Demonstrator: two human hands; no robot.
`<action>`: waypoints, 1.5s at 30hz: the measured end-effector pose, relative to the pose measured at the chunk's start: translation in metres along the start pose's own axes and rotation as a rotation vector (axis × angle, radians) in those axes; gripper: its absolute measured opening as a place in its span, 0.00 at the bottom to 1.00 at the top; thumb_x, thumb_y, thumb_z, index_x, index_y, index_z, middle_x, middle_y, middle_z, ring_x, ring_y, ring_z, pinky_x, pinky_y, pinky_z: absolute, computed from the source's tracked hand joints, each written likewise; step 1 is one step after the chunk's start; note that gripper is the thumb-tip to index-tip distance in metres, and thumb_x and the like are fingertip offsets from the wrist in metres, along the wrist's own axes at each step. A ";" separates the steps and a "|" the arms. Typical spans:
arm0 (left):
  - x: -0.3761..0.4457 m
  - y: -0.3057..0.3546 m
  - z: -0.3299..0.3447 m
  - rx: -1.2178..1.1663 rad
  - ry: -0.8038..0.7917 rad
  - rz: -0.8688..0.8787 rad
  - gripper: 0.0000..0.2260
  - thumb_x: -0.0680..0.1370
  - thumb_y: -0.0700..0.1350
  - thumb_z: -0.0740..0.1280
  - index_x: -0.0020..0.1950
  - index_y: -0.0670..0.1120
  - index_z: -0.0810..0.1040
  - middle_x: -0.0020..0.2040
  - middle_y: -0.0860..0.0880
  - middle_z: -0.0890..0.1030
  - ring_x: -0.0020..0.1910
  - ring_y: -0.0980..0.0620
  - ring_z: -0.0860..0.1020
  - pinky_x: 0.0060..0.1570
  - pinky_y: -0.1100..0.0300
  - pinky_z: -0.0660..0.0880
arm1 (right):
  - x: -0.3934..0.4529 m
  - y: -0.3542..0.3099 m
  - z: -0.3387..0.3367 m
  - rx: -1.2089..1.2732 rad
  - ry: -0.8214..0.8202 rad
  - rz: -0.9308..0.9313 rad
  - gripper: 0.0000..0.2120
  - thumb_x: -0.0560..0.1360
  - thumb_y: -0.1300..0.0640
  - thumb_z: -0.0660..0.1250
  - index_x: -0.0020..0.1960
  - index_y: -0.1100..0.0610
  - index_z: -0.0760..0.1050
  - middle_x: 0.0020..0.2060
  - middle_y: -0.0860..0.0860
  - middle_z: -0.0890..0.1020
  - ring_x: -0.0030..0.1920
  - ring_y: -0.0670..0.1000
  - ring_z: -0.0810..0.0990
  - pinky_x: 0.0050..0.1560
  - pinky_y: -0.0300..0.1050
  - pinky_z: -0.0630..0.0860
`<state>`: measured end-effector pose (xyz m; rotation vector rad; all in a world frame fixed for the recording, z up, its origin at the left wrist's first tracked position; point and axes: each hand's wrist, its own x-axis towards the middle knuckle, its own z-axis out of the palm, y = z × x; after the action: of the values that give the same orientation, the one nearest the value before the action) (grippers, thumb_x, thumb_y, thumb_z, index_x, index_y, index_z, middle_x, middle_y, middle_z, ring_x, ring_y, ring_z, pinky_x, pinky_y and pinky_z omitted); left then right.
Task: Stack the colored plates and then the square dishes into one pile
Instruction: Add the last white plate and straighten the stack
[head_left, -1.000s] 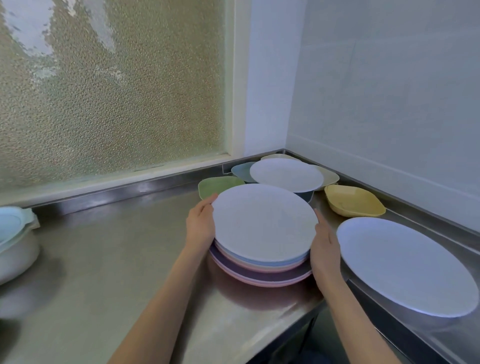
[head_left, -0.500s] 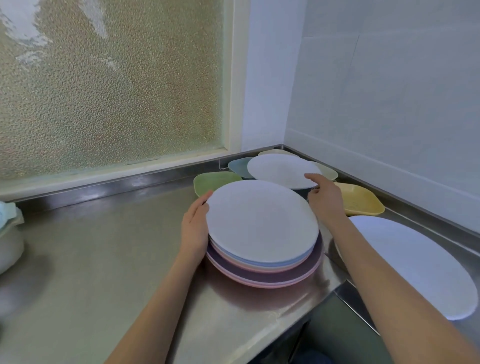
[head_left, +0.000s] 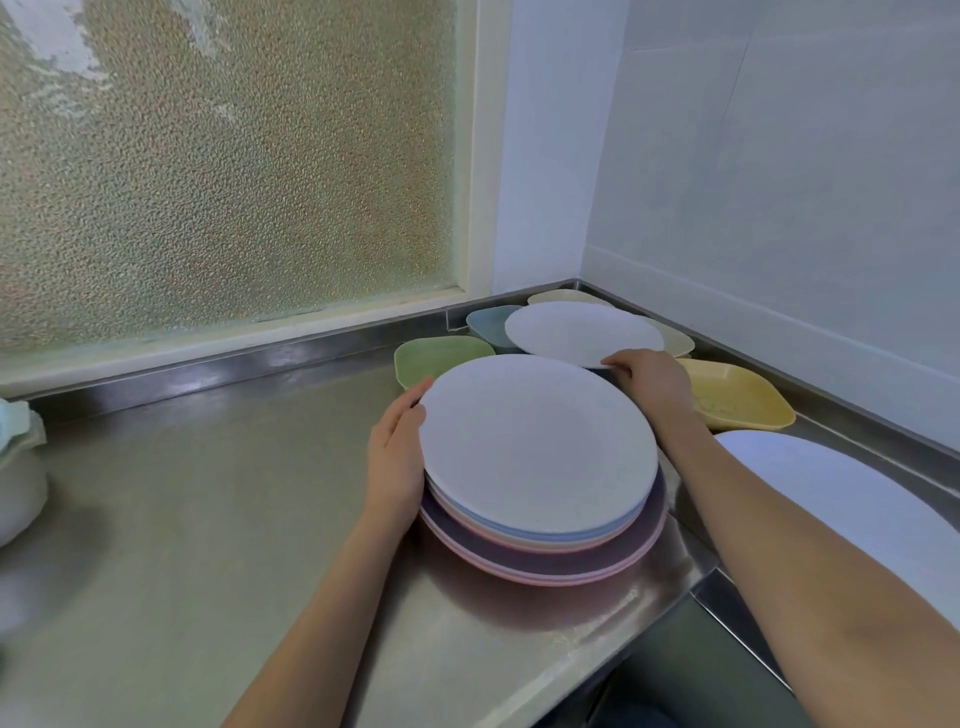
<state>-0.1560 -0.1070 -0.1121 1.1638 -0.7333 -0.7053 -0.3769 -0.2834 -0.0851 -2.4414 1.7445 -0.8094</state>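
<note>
A pile of round plates (head_left: 540, 457) sits on the steel counter, white on top, then blue, pink and purple rims below. My left hand (head_left: 397, 452) rests flat against the pile's left edge. My right hand (head_left: 649, 382) grips the near rim of a second white plate (head_left: 576, 332) that lies over the dishes in the corner. Square dishes surround it: green (head_left: 436, 356), blue (head_left: 485, 325), cream (head_left: 675, 340) and yellow (head_left: 737, 397).
A large white oval platter (head_left: 841, 499) lies at the right beside a sunken sink edge (head_left: 727, 597). A white pot with a pale lid (head_left: 18, 467) stands at the far left. Frosted window and tiled walls close off the back corner.
My right hand left the pile's right edge, reached back over it and took hold of the rear white plate's rim. My left hand stayed on the pile.
</note>
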 end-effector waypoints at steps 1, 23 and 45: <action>0.000 0.000 0.000 0.005 0.001 0.004 0.15 0.79 0.35 0.57 0.61 0.45 0.77 0.50 0.59 0.80 0.42 0.73 0.78 0.38 0.78 0.72 | -0.001 -0.002 -0.002 -0.004 0.062 -0.016 0.14 0.77 0.60 0.60 0.57 0.56 0.81 0.56 0.56 0.82 0.55 0.60 0.79 0.51 0.48 0.73; -0.006 0.006 -0.001 0.008 0.011 -0.028 0.15 0.78 0.36 0.58 0.60 0.43 0.79 0.52 0.49 0.82 0.50 0.53 0.79 0.47 0.68 0.76 | -0.147 -0.063 -0.058 0.344 0.654 -0.248 0.11 0.72 0.67 0.67 0.49 0.58 0.84 0.45 0.53 0.86 0.47 0.46 0.79 0.48 0.26 0.68; -0.008 0.008 0.002 -0.058 -0.002 -0.020 0.13 0.80 0.39 0.58 0.57 0.46 0.80 0.51 0.49 0.83 0.49 0.53 0.78 0.51 0.60 0.74 | -0.202 -0.044 -0.034 0.313 0.255 -0.226 0.19 0.74 0.47 0.53 0.57 0.45 0.79 0.52 0.52 0.82 0.52 0.34 0.65 0.57 0.21 0.59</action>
<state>-0.1611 -0.0998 -0.1053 1.1196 -0.6996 -0.7404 -0.4004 -0.0784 -0.1202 -2.4292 1.2888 -1.3545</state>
